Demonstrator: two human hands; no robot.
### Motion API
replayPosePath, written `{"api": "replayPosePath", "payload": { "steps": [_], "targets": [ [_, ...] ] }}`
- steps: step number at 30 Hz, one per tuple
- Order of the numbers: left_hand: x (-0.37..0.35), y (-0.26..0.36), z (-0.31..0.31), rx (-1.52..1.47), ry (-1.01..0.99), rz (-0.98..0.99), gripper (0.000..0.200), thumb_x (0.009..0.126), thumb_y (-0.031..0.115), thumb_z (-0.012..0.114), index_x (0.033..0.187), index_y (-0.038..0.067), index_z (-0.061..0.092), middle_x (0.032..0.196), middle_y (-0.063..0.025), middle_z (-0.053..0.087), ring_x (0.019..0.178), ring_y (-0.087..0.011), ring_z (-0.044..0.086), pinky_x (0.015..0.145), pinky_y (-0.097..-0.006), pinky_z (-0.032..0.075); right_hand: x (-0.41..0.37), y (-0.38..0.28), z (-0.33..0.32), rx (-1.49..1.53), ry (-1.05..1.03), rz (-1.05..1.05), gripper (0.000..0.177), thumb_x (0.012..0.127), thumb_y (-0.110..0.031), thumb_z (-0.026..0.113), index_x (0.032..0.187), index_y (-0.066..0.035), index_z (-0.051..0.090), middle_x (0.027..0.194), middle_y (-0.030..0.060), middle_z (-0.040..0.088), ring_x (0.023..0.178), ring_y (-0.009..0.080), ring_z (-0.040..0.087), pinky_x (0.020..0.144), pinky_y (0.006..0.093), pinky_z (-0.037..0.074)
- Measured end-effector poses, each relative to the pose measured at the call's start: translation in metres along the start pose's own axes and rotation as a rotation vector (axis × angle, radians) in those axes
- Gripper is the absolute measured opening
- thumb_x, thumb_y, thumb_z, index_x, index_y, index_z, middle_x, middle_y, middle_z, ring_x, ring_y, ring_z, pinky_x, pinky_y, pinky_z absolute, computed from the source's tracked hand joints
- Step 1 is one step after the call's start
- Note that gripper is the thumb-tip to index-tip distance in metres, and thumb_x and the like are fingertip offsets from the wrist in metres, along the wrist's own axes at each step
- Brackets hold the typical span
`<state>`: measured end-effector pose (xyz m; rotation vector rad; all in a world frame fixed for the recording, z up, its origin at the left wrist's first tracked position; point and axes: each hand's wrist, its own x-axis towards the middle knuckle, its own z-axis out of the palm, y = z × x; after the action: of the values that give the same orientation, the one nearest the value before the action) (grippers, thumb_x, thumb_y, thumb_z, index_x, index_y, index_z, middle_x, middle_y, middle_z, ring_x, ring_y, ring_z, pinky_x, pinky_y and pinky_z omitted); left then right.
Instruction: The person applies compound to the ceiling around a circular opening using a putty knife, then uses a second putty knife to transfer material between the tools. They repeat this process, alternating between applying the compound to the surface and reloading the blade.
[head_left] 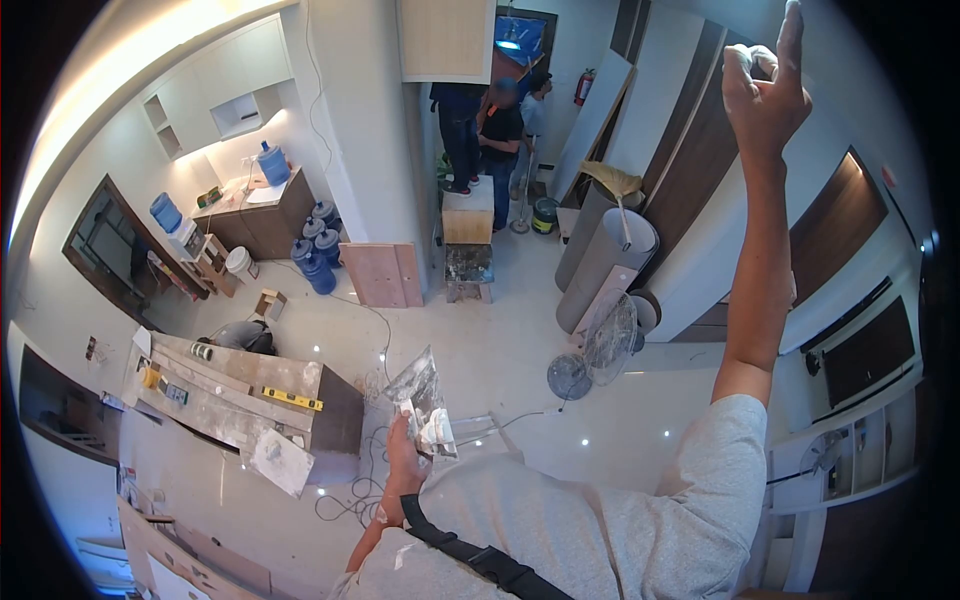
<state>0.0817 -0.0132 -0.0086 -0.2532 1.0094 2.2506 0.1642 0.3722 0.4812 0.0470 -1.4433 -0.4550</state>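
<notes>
My left hand (pixel 403 455), low in the middle of the head view, is closed around a wide metal putty knife (pixel 420 385). White putty (pixel 436 428) lies on its blade. At the upper right my right hand (pixel 765 100) is raised high on a stretched arm. Its index finger points up to the top edge of the picture, with a whitish tip, while the other fingers curl. I see nothing held in it. Whether the fingertip touches a surface is cut off by the frame.
A dusty workbench (pixel 220 380) with a yellow level (pixel 292 399) stands at the left. Ahead are a paint-stained step stool (pixel 469 265), grey rolls (pixel 610 255) and a standing fan (pixel 610 335). Cables (pixel 350 500) lie on the floor. Several people (pixel 500 130) are at the back.
</notes>
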Motion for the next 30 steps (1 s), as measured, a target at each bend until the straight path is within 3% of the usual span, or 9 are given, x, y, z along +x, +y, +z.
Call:
{"api": "replayPosePath", "payload": {
  "steps": [8, 11, 14, 17, 19, 21, 23, 27, 30],
  "targets": [
    [-0.004, 0.002, 0.001, -0.019, -0.044, -0.01, 0.027, 0.096, 0.022, 0.051, 0.116, 0.004, 0.055, 0.105, -0.0069, 0.063, 0.093, -0.021, 0.065, 0.08, -0.0351, 0.054, -0.009, 0.014, 0.003, -0.055, 0.029, -0.007, 0.08, 0.071, 0.005, 0.046, 0.149, -0.002, 0.029, 0.046, -0.0055, 0.033, 0.037, 0.0058, 0.028, 0.037, 0.0247, 0.03],
    [-0.008, 0.006, 0.006, -0.014, -0.091, 0.006, 0.029, 0.097, 0.023, 0.05, 0.117, 0.003, 0.053, 0.106, -0.0078, 0.063, 0.094, -0.0209, 0.065, 0.079, -0.0346, 0.055, -0.012, 0.011, 0.0, -0.04, 0.003, 0.125, 0.073, 0.076, -0.011, 0.066, 0.145, -0.013, 0.041, 0.072, 0.0054, 0.067, 0.055, 0.0106, 0.061, 0.056, 0.0282, 0.052],
    [-0.006, 0.005, 0.006, -0.018, -0.117, 0.014, 0.029, 0.097, 0.023, 0.049, 0.118, 0.003, 0.053, 0.107, -0.0085, 0.063, 0.093, -0.0208, 0.065, 0.078, -0.0341, 0.055, -0.004, -0.007, -0.015, -0.195, -0.206, 0.318, 0.071, 0.081, -0.003, 0.053, 0.149, -0.001, 0.03, 0.062, 0.0016, 0.049, 0.05, 0.0083, 0.043, 0.049, 0.0261, 0.04],
    [-0.025, 0.005, -0.012, 0.039, -0.04, -0.032, 0.03, 0.098, 0.024, 0.047, 0.12, 0.003, 0.052, 0.108, -0.0095, 0.062, 0.094, -0.0215, 0.065, 0.079, -0.0343, 0.055, -0.011, -0.007, -0.011, 0.025, -0.143, 0.413, 0.074, 0.078, -0.01, 0.063, 0.148, -0.013, 0.036, 0.071, 0.003, 0.067, 0.056, 0.0078, 0.06, 0.055, 0.0251, 0.052],
    [-0.015, 0.004, -0.011, 0.061, -0.057, -0.021, 0.031, 0.098, 0.023, 0.045, 0.121, 0.003, 0.052, 0.109, -0.0103, 0.062, 0.095, -0.0221, 0.065, 0.081, -0.0348, 0.055, -0.017, 0.014, -0.007, -0.111, -0.054, 0.148, 0.076, 0.08, -0.007, 0.06, 0.15, -0.012, 0.031, 0.068, 0.0009, 0.064, 0.052, 0.0054, 0.056, 0.053, 0.0222, 0.051],
    [0.003, -0.003, -0.012, 0.033, -0.126, 0.0, 0.033, 0.099, 0.024, 0.044, 0.123, 0.003, 0.051, 0.11, -0.0106, 0.061, 0.097, -0.0228, 0.064, 0.083, -0.0354, 0.054, -0.019, 0.012, -0.01, 0.011, -0.091, 0.28, 0.075, 0.079, -0.002, 0.057, 0.149, -0.006, 0.03, 0.061, -0.001, 0.056, 0.051, 0.0028, 0.049, 0.053, 0.0195, 0.048],
    [0.011, -0.009, -0.006, -0.009, -0.183, 0.008, 0.033, 0.099, 0.024, 0.044, 0.124, 0.004, 0.051, 0.109, -0.0102, 0.061, 0.097, -0.0229, 0.064, 0.084, -0.0355, 0.053, -0.009, 0.019, -0.004, -0.078, 0.011, 0.064, 0.074, 0.074, -0.004, 0.058, 0.144, -0.001, 0.039, 0.054, 0.0025, 0.051, 0.043, 0.0133, 0.047, 0.051, 0.0222, 0.045],
    [0.01, -0.004, -0.009, -0.019, -0.165, -0.014, 0.03, 0.098, 0.024, 0.044, 0.119, 0.005, 0.053, 0.107, -0.0084, 0.062, 0.094, -0.0216, 0.065, 0.081, -0.0349, 0.054, 0.008, 0.01, -0.003, -0.081, -0.01, 0.104, 0.075, 0.074, -0.002, 0.056, 0.146, -0.002, 0.036, 0.054, 0.0037, 0.048, 0.04, 0.0119, 0.044, 0.048, 0.0217, 0.043],
    [0.004, 0.002, -0.002, 0.005, -0.124, -0.067, 0.027, 0.097, 0.023, 0.045, 0.116, 0.006, 0.053, 0.105, -0.0071, 0.063, 0.092, -0.0208, 0.066, 0.078, -0.0347, 0.054, 0.002, 0.02, 0.0, -0.033, -0.029, 0.164, 0.074, 0.077, -0.004, 0.057, 0.147, -0.002, 0.034, 0.063, 0.0053, 0.059, 0.043, 0.0127, 0.05, 0.048, 0.0245, 0.045]
  ]
}}
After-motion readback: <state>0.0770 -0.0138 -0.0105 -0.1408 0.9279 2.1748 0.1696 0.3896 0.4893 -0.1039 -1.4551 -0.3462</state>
